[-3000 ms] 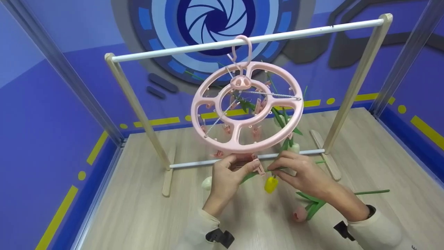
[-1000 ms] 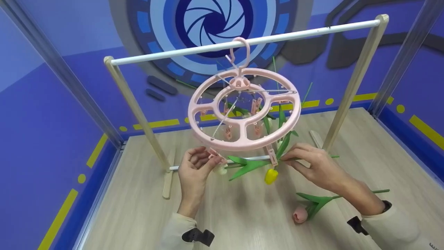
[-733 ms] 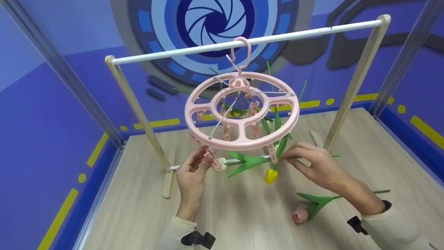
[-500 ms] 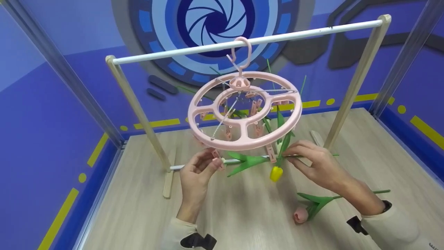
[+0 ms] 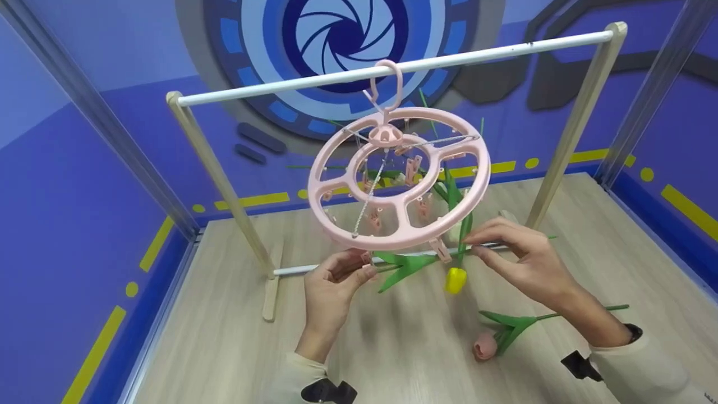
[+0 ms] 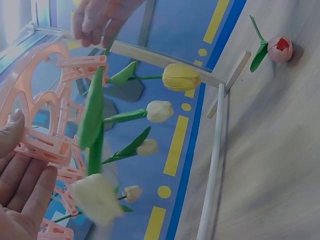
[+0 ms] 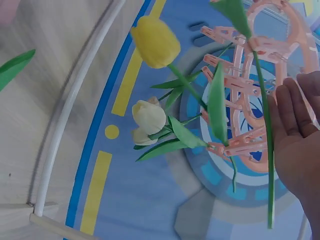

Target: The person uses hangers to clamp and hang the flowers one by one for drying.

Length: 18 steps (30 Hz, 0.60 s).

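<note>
In the head view my left hand pinches a pink clothes peg under the front rim of a round pink peg hanger. A white tulip lies sideways beside it, its bloom hidden by the hand in the head view. Another peg clips its stem beyond the green leaves. My right hand is at that stem, fingers fairly straight and thumb apart; whether it touches is unclear. A yellow tulip hangs bloom-down behind, with several white tulips farther back.
The hanger hooks over a white rail on wooden posts. A lower white bar runs behind the hands. On the wooden tabletop lies a pink tulip, front right. A blue patterned wall closes the back.
Over three seconds, my left hand leaves the peg on the stem and takes another peg farther left, then shifts slightly right. The right hand moves right and its fingers loosen. The hanger tilts and turns.
</note>
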Tool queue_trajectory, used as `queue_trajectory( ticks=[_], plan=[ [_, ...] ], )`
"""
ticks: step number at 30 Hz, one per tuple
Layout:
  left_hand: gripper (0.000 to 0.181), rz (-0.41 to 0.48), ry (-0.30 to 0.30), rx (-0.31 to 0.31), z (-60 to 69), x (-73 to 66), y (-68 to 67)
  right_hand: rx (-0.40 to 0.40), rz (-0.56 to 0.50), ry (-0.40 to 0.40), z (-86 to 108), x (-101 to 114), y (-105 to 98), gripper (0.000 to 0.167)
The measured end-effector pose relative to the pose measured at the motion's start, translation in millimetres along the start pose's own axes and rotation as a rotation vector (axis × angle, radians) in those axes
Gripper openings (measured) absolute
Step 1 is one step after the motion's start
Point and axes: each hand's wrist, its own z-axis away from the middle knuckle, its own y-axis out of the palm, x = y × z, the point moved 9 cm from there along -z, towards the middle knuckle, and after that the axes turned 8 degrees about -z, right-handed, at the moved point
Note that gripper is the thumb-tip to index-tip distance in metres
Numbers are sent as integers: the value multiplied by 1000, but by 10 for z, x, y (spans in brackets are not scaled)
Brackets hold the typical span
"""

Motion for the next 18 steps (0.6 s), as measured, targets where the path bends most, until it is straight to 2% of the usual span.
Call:
queue_trajectory(
  ticks=[3,5,11,15,18],
  plan=[
    [28,19,-11,-2,3,13,38,3,-64,22,5,52,-20,43],
    [26,37,-15,-2,2,19,66,16,-58,39,14,61,-19,40],
    [23,79,-36,23,0,32,178,83,76,84,138,-83,-44,36],
    [23,126,-58,38,-5,44,247,102,151,90,290,-243,-132,38],
    [23,148,-59,47,-11,43,290,110,195,126,414,-365,-226,39]
  ],
)
